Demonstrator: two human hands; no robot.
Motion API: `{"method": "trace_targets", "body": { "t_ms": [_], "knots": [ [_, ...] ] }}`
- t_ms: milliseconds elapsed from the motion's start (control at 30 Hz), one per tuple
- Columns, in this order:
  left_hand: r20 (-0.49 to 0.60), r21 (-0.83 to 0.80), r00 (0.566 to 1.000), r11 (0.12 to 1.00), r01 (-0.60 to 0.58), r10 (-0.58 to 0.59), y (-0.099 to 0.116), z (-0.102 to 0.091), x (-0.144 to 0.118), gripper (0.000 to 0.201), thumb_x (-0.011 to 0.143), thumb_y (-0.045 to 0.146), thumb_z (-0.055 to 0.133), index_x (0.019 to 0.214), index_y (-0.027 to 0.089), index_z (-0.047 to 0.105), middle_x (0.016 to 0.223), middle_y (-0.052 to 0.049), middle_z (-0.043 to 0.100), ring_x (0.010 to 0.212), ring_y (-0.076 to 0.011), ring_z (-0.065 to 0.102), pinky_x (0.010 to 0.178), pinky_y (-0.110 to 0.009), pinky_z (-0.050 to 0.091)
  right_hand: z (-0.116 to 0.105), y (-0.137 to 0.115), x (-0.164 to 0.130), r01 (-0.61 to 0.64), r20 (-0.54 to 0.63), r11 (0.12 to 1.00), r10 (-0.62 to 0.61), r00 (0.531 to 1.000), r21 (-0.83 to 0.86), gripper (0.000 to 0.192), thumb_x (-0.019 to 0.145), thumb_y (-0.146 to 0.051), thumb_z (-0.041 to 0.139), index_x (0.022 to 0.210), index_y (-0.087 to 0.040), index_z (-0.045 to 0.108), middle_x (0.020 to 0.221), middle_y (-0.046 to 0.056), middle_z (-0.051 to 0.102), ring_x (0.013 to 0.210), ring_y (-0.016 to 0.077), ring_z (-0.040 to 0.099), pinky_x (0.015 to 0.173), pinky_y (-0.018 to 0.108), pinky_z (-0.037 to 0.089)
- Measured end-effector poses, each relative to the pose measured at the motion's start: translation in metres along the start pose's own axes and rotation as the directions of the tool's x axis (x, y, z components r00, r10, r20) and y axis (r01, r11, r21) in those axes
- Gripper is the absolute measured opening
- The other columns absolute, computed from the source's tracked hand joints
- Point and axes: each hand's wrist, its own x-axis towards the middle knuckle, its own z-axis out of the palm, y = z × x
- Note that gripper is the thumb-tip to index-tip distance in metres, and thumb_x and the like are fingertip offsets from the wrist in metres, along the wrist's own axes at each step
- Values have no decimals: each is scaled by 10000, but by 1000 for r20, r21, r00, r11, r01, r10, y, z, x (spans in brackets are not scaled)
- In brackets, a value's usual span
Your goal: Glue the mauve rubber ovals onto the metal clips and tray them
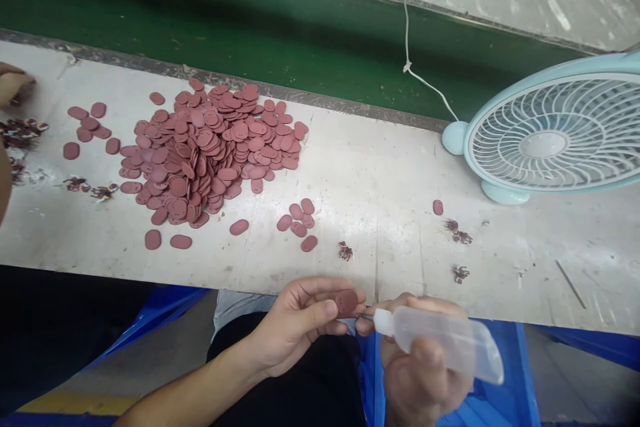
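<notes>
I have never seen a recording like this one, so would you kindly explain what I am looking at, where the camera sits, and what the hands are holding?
There is no machine here: the single picture comes from a camera worn on a person's head, looking forward and down at their own two bare hands. The left hand pinches one small reddish-brown oval piece. The right hand grips a clear squeeze bottle, its thin nozzle touching that piece. In front of them is a worn white workbench with a large pile of the same oval pieces, a few loose ones and small dark scraps. A pale blue desk fan stands at the right, with a green belt behind the bench. At the far left edge, another person's hand shows.
</notes>
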Motion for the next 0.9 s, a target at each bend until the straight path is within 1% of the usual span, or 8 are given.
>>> {"method": "trace_targets", "body": {
  "t_ms": [133,233,333,433,500,600,733,900],
  "knots": [
    [47,7,999,1000,-21,21,3,0,-2,251,899,201,716,1146,205,759,1185,-103,773,1064,-206,739,786,-186,589,-30,10,37,-472,265,643,397,879,603,282,904,-429,600,1099,-226,588,737,6,641,626,154,675,464,220,576],
    [49,17,998,999,-31,30,5,0,-2,243,911,198,700,1147,205,759,1186,-99,772,1056,-201,741,782,-182,587,-61,39,76,-627,578,10,376,724,779,324,921,-280,543,1225,-201,465,801,4,576,747,138,680,553,190,623],
    [34,27,999,999,-32,32,5,-3,-4,241,912,193,698,1144,201,760,1184,-102,773,1050,-200,742,781,-182,586,-79,63,99,-694,700,-149,309,644,704,243,941,-182,479,1181,-205,449,710,-34,499,668,139,673,465,190,605],
    [2,34,999,999,-36,36,7,-7,-6,244,917,197,692,1153,196,756,1195,-109,768,1054,-199,740,783,-181,584,-77,66,90,-648,631,-35,273,726,761,264,944,-236,576,1188,-207,480,714,-45,507,623,107,649,385,121,531],
    [-33,34,999,999,-38,39,9,-11,-8,244,919,208,692,1154,193,755,1195,-112,768,1054,-199,740,780,-176,583,-65,59,73,-547,474,401,273,837,735,265,966,-345,579,1198,-227,535,730,-47,519,540,79,584,311,97,440],
    [-86,29,995,998,-51,53,13,-16,-11,246,912,219,702,1150,189,756,1191,-115,769,1054,-204,740,779,-180,586,-39,51,53,-300,297,939,242,924,170,220,964,-364,598,1132,-238,664,776,-19,566,520,91,532,340,166,444],
    [-119,31,990,997,-75,78,15,-19,-12,243,901,218,716,1137,177,759,1187,-123,769,1053,-208,739,781,-187,585,-10,51,53,161,354,722,123,927,-672,294,929,-310,644,1209,-231,689,1059,75,639,877,210,648,738,357,581],
    [-116,32,990,997,-77,80,11,-18,-12,247,902,219,715,1142,180,757,1182,-126,770,1039,-206,741,778,-194,578,-4,50,55,237,402,577,176,899,-782,181,966,-303,573,1072,-213,690,1067,76,639,893,214,655,798,394,556]
  ]
}}
